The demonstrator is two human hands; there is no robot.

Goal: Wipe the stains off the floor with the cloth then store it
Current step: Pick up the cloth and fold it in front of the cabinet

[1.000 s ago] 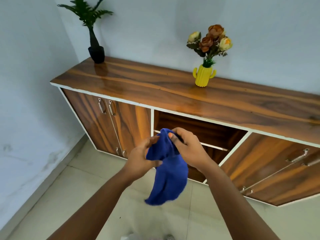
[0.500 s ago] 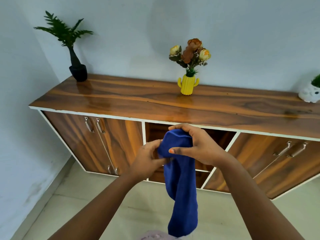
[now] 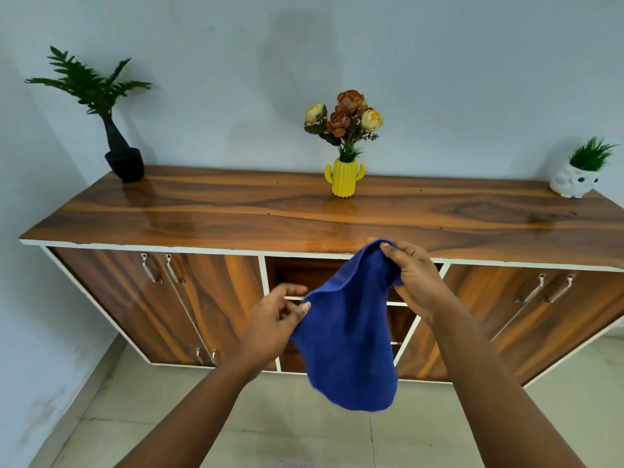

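Observation:
A blue cloth [image 3: 351, 336] hangs spread between my two hands in front of the wooden sideboard [image 3: 304, 217]. My left hand [image 3: 270, 324] pinches its lower left edge between thumb and fingers. My right hand [image 3: 413, 276] grips its upper right corner, held higher, near the sideboard's front edge. The cloth's lower part droops over the tiled floor [image 3: 304, 417]. Behind the cloth is the open middle compartment [image 3: 297, 275] with shelves, partly hidden.
On the sideboard top stand a black pot with a fern [image 3: 123, 162] at left, a yellow cactus vase with flowers [image 3: 344, 177] in the middle, and a white owl planter [image 3: 574, 179] at right. Closed doors with metal handles flank the open compartment. A wall [image 3: 33, 315] stands at left.
My hands have moved apart, spreading the cloth from a bunched hanging strip into a wide sheet. The view has tilted up, showing more of the sideboard top and wall.

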